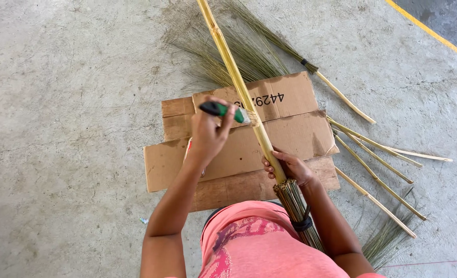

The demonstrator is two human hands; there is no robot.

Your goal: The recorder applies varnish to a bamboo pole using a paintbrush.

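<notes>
Floor point(58, 103) of bare grey concrete fills the view, w/ a yellow line point(429, 31) crossing the upper right corner. Cardboard sheets point(239, 149), flattened and overlapping, lie at centre as a work mat over a wooden board point(228, 190).

Bamboo pole point(239, 85) runs diagonally from top centre down toward the person's lap; its lower end enters a bundle of stiff fibres point(293, 203) cinched by a black band point(303, 224). Right hand point(290, 167) is wrapped closed around the pole just above the fibres, pinning it. Left hand point(208, 134) is closed in a fist on a green-handled tool point(223, 109), the tip touching the pole about mid-length; blade type is too small to tell.

Judgement: clean work here calls for a firm right-hand grip, pole kept from rolling, tool stroke directed away from the right fingers and the body.

Surroundings: loose grass fibres point(228, 51) fan out beyond the cardboard; a second broom point(311, 67) lies at top right; spare bamboo sticks point(378, 164) lie spread at right, near the right elbow, so they could snag a swing of the pole. Small pale scrap point(144, 220) lies on the floor at lower left.
</notes>
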